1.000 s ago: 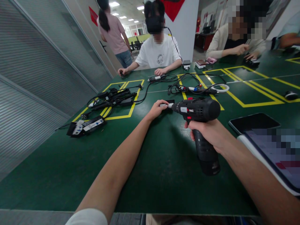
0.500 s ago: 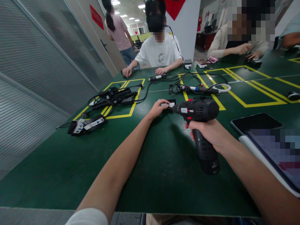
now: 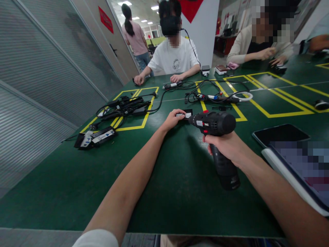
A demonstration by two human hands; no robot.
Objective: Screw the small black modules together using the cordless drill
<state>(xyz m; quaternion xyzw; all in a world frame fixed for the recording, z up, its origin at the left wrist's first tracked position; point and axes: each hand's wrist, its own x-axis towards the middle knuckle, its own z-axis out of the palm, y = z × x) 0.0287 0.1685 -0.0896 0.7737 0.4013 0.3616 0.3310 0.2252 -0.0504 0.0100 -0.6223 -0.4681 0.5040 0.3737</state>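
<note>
My right hand [image 3: 223, 145] is wrapped round the handle of a black cordless drill [image 3: 216, 122]. The drill points away and to the left, its battery end hanging toward me. Its front end reaches a small black part with a white face [image 3: 189, 112], which lies on the green table; the bit's contact point is too small to make out. From the left, my left hand [image 3: 173, 119] grips this part with the fingers closed over its left end, hiding that side. Much of the drill's grip is covered by my right hand.
On the left lie a heap of black cables and adapters [image 3: 128, 107] and a black-and-white device [image 3: 104, 136]. More cables and tools [image 3: 213, 97] are beyond the drill. A phone [image 3: 281, 134] and a tablet [image 3: 303, 171] lie at right. Two people sit across the table [image 3: 164, 199].
The drill and my right hand have shifted slightly left, and the drill's rear has dipped a little. My left hand stays on the part. A standing person behind has moved slightly right.
</note>
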